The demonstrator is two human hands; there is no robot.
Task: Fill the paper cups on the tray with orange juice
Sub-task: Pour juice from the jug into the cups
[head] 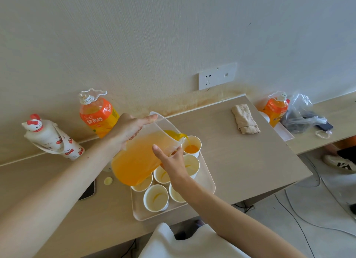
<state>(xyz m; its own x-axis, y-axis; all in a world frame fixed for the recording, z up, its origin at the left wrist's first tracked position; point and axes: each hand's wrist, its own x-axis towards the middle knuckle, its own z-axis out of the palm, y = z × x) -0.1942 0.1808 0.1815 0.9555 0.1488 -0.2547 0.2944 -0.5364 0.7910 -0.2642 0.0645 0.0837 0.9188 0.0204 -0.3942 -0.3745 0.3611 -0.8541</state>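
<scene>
A clear plastic pitcher (140,157) full of orange juice is tilted to the right, and juice streams from its spout into the farthest paper cup (192,146). My left hand (129,129) grips the pitcher's handle side, thumb along the rim. My right hand (171,159) presses against the pitcher's underside near the spout. Several white paper cups stand on a pale tray (209,180): one next to the farthest cup (190,164), one (156,198) at the front, others partly hidden behind the pitcher and my right wrist. Those hold only faint juice traces.
A large orange juice bottle (98,116) stands by the wall, with a white cat-topped bottle (52,139) to its left. A phone (88,190) and a small yellow cap (108,181) lie left of the tray. A folded cloth (245,119), second juice bottle (275,108) and plastic bag (302,115) lie right.
</scene>
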